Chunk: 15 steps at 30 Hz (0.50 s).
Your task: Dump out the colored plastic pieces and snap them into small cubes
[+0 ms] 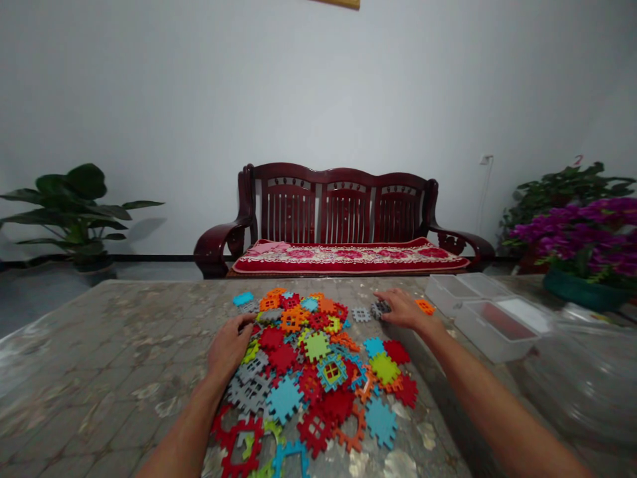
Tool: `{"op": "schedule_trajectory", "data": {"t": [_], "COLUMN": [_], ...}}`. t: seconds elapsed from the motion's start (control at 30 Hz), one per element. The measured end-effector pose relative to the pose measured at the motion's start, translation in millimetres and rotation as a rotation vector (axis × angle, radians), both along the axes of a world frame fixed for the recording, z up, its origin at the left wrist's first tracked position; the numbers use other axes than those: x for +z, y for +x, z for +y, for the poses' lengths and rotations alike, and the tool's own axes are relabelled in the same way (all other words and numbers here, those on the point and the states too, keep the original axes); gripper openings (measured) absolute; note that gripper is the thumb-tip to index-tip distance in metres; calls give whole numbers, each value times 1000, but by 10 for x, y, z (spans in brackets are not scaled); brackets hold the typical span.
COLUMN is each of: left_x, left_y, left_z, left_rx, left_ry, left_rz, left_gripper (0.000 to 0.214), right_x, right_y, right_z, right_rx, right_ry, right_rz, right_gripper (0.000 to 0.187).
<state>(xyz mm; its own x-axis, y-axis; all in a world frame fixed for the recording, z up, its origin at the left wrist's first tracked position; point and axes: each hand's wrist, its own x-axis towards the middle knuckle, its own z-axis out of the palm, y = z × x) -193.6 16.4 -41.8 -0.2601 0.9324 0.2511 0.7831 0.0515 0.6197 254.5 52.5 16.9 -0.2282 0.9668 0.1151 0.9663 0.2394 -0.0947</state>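
Note:
A pile of flat plastic interlocking tiles [318, 372] in red, blue, green, orange and grey lies on the marbled table [114, 358]. My left hand [229, 345] rests on the left edge of the pile, fingers curled over grey and red tiles. My right hand [402, 309] reaches to the far right of the pile, its fingers closed on a grey tile [381, 307]. A second grey tile [361, 315] lies just left of it, an orange tile [425, 306] just right.
Two clear plastic boxes [490, 318] stand at the right of the table, beside a clear lid or bag [582, 378]. Beyond the table are a dark red wooden bench [343, 226], a green plant [74, 212] at left and purple flowers [592, 232] at right.

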Motion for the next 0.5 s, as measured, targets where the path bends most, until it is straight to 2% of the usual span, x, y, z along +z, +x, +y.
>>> {"op": "schedule_trajectory", "data": {"t": [0.37,0.5], "left_x": [8,-3], "left_y": [5,7], "left_z": [-4,-4], "left_rx": [6,0], "left_ry": [-19,-2], "left_rz": [-10,-10], "left_gripper": [35,37], "right_x": [59,-47], "right_y": [-3,4], "right_z": [-40,-168], "right_rx": [-24,-35], "right_ry": [5,107], "right_rz": [30,202], "right_gripper": [72,62]}}
